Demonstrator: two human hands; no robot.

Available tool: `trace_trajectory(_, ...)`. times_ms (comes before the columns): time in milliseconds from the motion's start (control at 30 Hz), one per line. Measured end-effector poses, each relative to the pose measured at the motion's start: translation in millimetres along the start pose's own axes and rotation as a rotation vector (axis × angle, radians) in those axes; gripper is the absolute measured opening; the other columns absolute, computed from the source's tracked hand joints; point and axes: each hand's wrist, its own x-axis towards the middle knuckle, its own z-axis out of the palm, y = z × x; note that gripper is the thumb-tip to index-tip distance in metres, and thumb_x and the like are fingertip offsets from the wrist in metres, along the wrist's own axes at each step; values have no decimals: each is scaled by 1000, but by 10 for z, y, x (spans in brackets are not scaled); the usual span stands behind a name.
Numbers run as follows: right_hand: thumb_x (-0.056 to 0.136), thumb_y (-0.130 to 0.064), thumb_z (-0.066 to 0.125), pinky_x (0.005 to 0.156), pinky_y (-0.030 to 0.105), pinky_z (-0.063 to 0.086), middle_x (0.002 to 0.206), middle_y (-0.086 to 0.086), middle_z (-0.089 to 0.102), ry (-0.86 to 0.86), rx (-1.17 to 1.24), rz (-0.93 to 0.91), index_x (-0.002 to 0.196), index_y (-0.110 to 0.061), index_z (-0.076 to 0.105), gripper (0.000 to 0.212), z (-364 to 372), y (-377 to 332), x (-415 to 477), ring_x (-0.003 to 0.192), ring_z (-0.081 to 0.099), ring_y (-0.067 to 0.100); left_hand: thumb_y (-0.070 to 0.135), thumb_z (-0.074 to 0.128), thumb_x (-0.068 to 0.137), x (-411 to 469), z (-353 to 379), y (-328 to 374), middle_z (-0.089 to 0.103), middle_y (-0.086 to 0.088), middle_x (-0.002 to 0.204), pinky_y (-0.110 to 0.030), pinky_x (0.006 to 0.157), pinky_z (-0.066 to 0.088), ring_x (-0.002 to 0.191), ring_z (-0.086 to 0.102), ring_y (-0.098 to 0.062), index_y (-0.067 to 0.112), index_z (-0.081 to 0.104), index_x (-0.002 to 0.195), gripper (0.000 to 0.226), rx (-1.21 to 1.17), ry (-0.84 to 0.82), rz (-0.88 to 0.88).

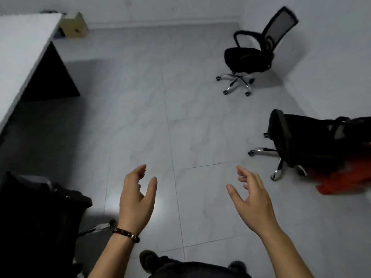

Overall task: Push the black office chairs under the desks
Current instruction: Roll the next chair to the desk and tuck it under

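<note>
Left hand [138,199], right hand [253,199] up, loose, empty. Approach step. Far chair [249,57] at 1 o'clock, near chair [301,141] at 3, well apart from surface [22,47] at 10. Next: grab backrest, roll under.

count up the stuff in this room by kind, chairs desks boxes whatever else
black office chairs: 3 (far chair, right chair, near left chair, which is partly cut off)
desk: 1
cardboard box: 1
red item by the right chair: 1
total: 6
</note>
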Motion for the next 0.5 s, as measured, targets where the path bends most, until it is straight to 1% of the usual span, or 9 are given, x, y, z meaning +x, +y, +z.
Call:
trace_trajectory(33, 88, -46, 59, 95, 28, 46, 123, -18, 47, 19, 5, 39, 140, -32, 42, 56, -201, 282, -107, 114, 48, -6, 29, 59, 90, -107, 279, 141, 51, 10, 125, -18, 84, 40, 111, 50, -3, 24, 46, 130, 43, -27, -28, 3)
trace_trajectory(100, 88, -47, 60, 96, 30, 48, 123, -19, 47, 56, 31, 124, 139, -34, 41, 56, -630, 841, -333, 115, 49, -5, 27, 60, 90, -377, 850, 436, 54, 7, 126, -22, 84, 42, 110, 52, -4, 25, 45, 129, 42, -78, -95, -9)
trace_trajectory(167, 87, -46, 62, 98, 31, 48, 126, -18, 47, 118, 79, 208, 137, -37, 41, 55, -1081, 1342, -510, 115, 51, -3, 25, 61, 90, -634, 1419, 740, 56, 6, 124, -24, 84, 43, 109, 53, -1, 25, 46, 127, 40, -119, -183, -5)
trace_trajectory(233, 87, -45, 63, 99, 32, 47, 126, -17, 47, 176, 85, 262, 138, -37, 41, 56, -1538, 1784, -640, 115, 51, -1, 24, 62, 89, -840, 1948, 1041, 57, 5, 123, -25, 84, 44, 109, 53, 0, 25, 47, 127, 41, -118, -265, 31)
trace_trajectory(300, 88, -42, 64, 97, 31, 46, 125, -16, 45, 248, 86, 313, 140, -33, 41, 58, -2017, 2119, -744, 114, 49, 1, 24, 62, 89, -997, 2392, 1380, 57, 4, 124, -26, 84, 45, 109, 54, -3, 23, 47, 128, 41, -100, -340, 85)
trace_trajectory(367, 89, -41, 64, 94, 28, 45, 126, -16, 44, 320, 112, 356, 141, -33, 40, 58, -2474, 2382, -837, 113, 49, 2, 24, 61, 89, -1123, 2750, 1758, 57, 4, 124, -27, 85, 46, 110, 54, -7, 20, 47, 129, 42, -92, -382, 133)
trace_trajectory(500, 88, -42, 64, 92, 27, 45, 127, -16, 46, 435, 161, 412, 140, -35, 41, 56, -3129, 2899, -911, 114, 51, 2, 25, 60, 90, -1272, 3410, 2402, 57, 6, 123, -26, 84, 46, 110, 54, -6, 19, 47, 130, 42, -78, -447, 225)
